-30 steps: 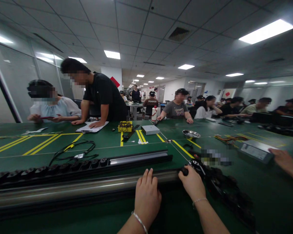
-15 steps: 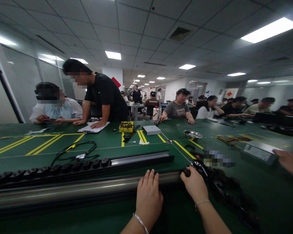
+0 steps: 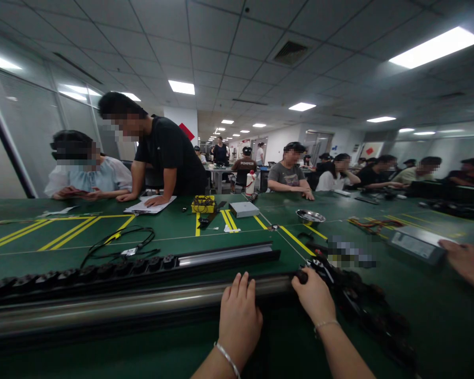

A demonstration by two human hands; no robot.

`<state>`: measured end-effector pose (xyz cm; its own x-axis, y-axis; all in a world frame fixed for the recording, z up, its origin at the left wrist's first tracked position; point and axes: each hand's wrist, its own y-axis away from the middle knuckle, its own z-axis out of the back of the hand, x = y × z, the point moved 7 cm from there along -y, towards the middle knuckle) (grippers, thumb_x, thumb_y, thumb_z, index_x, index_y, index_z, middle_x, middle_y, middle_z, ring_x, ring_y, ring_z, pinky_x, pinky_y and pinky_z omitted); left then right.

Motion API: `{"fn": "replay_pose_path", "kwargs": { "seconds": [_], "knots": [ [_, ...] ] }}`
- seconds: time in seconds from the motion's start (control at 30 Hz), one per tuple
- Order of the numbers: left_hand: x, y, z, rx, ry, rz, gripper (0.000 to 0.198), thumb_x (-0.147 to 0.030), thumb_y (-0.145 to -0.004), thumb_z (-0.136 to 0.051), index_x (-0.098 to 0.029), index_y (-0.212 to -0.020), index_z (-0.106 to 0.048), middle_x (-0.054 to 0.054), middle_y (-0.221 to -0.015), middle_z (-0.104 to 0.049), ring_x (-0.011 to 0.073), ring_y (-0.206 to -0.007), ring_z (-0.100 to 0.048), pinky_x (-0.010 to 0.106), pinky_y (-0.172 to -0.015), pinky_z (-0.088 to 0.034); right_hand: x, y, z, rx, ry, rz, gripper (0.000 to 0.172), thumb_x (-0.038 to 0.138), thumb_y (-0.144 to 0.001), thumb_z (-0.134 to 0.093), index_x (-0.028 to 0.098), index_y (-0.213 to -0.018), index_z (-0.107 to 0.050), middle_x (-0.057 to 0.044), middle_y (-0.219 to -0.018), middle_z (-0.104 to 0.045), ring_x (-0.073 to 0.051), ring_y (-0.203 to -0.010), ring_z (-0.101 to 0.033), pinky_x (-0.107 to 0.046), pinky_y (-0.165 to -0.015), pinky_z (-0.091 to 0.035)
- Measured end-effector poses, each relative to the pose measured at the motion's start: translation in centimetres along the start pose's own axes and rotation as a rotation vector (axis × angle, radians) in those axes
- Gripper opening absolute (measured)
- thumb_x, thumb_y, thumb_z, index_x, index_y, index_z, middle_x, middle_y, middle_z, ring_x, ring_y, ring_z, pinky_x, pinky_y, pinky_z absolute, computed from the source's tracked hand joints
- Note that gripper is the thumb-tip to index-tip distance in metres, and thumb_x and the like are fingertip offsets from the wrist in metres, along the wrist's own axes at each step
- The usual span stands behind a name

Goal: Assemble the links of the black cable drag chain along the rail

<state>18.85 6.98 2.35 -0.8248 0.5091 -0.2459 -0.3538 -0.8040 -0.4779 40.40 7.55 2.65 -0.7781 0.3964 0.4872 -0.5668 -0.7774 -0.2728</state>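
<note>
A long black rail with a shiny metal strip along its channel lies across the front of the table. My left hand is laid over it near its right end, fingers side by side across the top; the thumb is hidden. At the rail's right end, my right hand pinches a small black round piece between thumb and fingers. Just right of that hand, a string of black parts trails over the table. Behind the rail is a second black rail, its left part filled with a row of black round pieces.
A black cable lies coiled behind the rails. Farther back are a yellow box, a grey box and a metal bowl. At right, another person's hand touches a metal box. Several people are around the table.
Both my hands stay in nearly the same place on the rail. The person in grey across the table has brought their hands together. The view has shifted slightly.
</note>
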Motion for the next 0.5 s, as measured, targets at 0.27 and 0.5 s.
{"fn": "replay_pose_path", "kwargs": {
  "seconds": [0.27, 0.5],
  "knots": [
    [-0.05, -0.07, 0.0, 0.031, -0.025, 0.004, 0.048, -0.025, -0.078, -0.044, -0.021, -0.125, -0.043, 0.004, -0.136, -0.041, 0.0204, -0.127, -0.03, 0.038, -0.101, -0.029, -0.41, -0.07, -0.26, 0.05, -0.011, -0.061, 0.042, 0.037, -0.074, -0.043, 0.02, -0.112, -0.05, -0.008, -0.097, -0.061, -0.024, -0.093, -0.055, -0.032, -0.075, -0.042],
    [-0.03, -0.04, 0.06, 0.033, -0.042, 0.002, 0.048, -0.025, -0.077, -0.044, -0.021, -0.125, -0.043, 0.004, -0.136, -0.04, 0.0211, -0.127, -0.031, 0.038, -0.101, -0.03, -0.15, 0.07, 0.09, 0.043, -0.019, -0.048, 0.039, 0.036, -0.075, -0.042, 0.019, -0.108, -0.054, -0.008, -0.097, -0.061, -0.022, -0.093, -0.055, -0.03, -0.076, -0.041]
  ]
}}
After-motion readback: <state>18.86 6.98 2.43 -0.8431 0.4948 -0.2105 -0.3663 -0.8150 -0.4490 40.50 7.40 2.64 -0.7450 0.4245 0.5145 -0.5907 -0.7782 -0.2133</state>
